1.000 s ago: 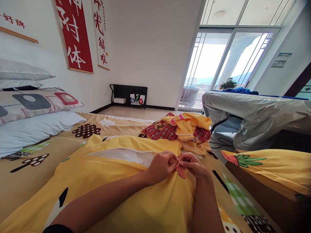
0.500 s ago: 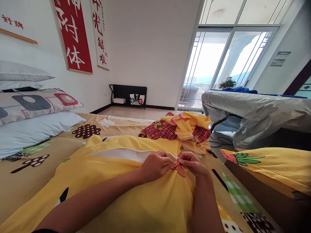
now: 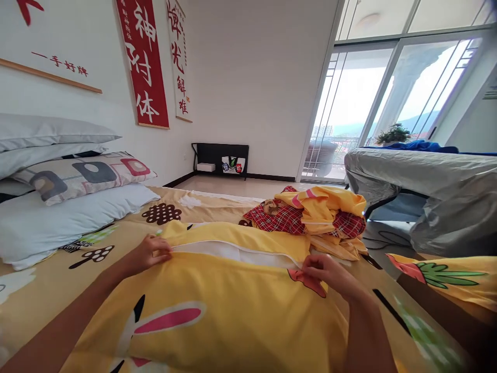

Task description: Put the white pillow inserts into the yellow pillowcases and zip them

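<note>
On the bed (image 3: 33, 303), in front of the person, lies a yellow cover (image 3: 240, 300), and a long opening (image 3: 229, 250) goes across its upper part. The left hand (image 3: 155, 251) holds the left end of this opening: the thumb and fingers are pressed together on the edge of the cloth. The right hand (image 3: 324, 272) makes a similar narrow pinch at the right end, just beside an orange print (image 3: 310, 284). The two hands are well apart, and the opening runs between them in a slight curve. Inside it some white material (image 3: 260, 258) shows; from where I stand, I cannot tell if it is a lining or a pillow. Lower on the cover, between the two forearms, there is a pink rabbit ear (image 3: 169, 317) in the print.

Beyond the cover, a little to the right, a pile (image 3: 326, 207) of yellow cloth and red checked cloth rests on the bed, near the right hand. At the left, several pillows (image 3: 93, 207) are stacked; a patterned one lies upon a white one. Outside the right forearm there is another yellow cloth (image 3: 462, 277) with a carrot print, apart from the cover.

Farther away, near the glass door (image 3: 353, 93), stands a counter (image 3: 419, 166) under a grey sheet. A low black shelf (image 3: 209, 154) is against the far wall, and scrolls (image 3: 145, 77) hang on the left wall.
</note>
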`<state>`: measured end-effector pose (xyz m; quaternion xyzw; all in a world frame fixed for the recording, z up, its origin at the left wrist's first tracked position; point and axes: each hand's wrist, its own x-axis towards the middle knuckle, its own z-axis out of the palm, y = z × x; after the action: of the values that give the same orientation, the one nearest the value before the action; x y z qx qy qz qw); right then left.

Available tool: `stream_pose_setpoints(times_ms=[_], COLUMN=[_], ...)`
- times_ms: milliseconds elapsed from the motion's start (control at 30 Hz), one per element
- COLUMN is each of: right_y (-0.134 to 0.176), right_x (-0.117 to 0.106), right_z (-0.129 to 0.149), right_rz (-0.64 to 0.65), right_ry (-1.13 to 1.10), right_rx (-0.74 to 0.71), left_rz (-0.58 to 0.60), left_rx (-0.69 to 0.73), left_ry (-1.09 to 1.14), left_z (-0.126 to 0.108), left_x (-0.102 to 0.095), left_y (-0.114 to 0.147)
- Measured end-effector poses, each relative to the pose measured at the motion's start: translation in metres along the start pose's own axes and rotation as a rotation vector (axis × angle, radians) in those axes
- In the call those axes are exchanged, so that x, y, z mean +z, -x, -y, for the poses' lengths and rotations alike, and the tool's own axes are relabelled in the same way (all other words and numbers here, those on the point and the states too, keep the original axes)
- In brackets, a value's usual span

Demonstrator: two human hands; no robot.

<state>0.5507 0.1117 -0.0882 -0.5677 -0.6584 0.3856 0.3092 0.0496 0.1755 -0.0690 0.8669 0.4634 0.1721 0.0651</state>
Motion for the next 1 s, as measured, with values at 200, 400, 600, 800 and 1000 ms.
stream_pose_setpoints(times_ms=[200,400,600,800,1000], right_y=[-0.012,-0.007,-0.068,-0.132,-0.136], right_x=[0.030,0.132,0.247,0.316,0.346], right_z=[0.016,0.098,0.210,0.199,0.152], right_rz=[-0.526,-0.463,-0.116,-0.042,-0.195], right_ry=[0.564,0.566,0.723,0.887,0.690], right_rx=[0.122,-0.376,-0.469,-0.345,-0.439], left_rz=[-0.049,-0.004,0.253,0.124,0.017], left_rx=[-0.070,0.024,-0.012,0.026,0.076], left_ry=[-0.053,0.056,0.257,0.515,0.571], left_z=[0.045,0.052,0.074,0.085,0.086], left_x=[0.009,0.010,0.000,0.033,0.034], left_y=[0.027,0.020,-0.018,0.002,0.024])
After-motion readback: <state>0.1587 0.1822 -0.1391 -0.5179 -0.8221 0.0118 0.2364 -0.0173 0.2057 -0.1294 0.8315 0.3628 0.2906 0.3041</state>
